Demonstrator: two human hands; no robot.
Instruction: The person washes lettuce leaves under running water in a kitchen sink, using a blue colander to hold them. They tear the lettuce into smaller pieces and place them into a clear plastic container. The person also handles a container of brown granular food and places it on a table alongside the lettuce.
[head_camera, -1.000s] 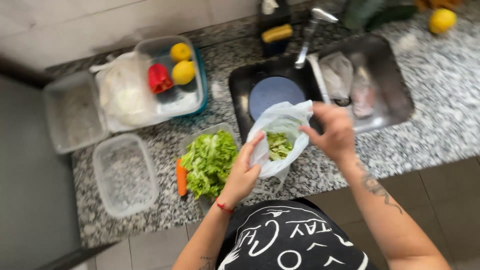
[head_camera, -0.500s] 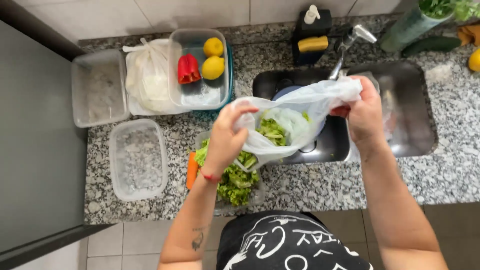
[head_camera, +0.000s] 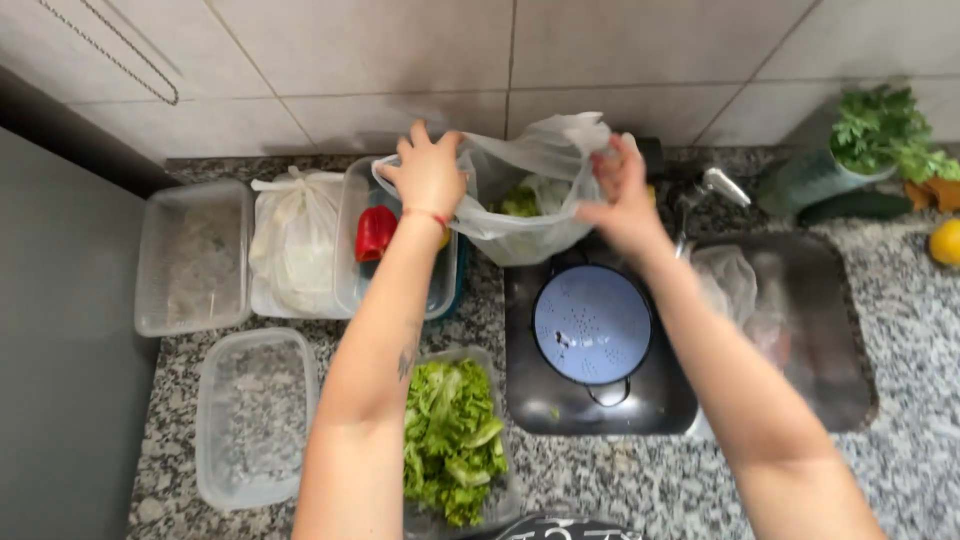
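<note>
Holding a thin clear plastic bag (head_camera: 530, 205) of green leaves aloft by its rim, left hand (head_camera: 430, 172) and right hand (head_camera: 625, 195) each pinched shut on an edge, mouth stretched between them. Below the grip, a blue round plastic colander (head_camera: 592, 323) in the dark sink (head_camera: 850, 330). Risk: flimsy film slipping from either pinch, spilling leaves onto the speckled granite counter (head_camera: 900, 470) or the red pepper (head_camera: 375, 232) just beside the left grip.

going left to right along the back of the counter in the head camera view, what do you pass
Empty clear plastic tub → tied white plastic bag → red bell pepper → clear bag of greens held by both hands → metal tap → bunch of parsley → yellow lemon.
</note>
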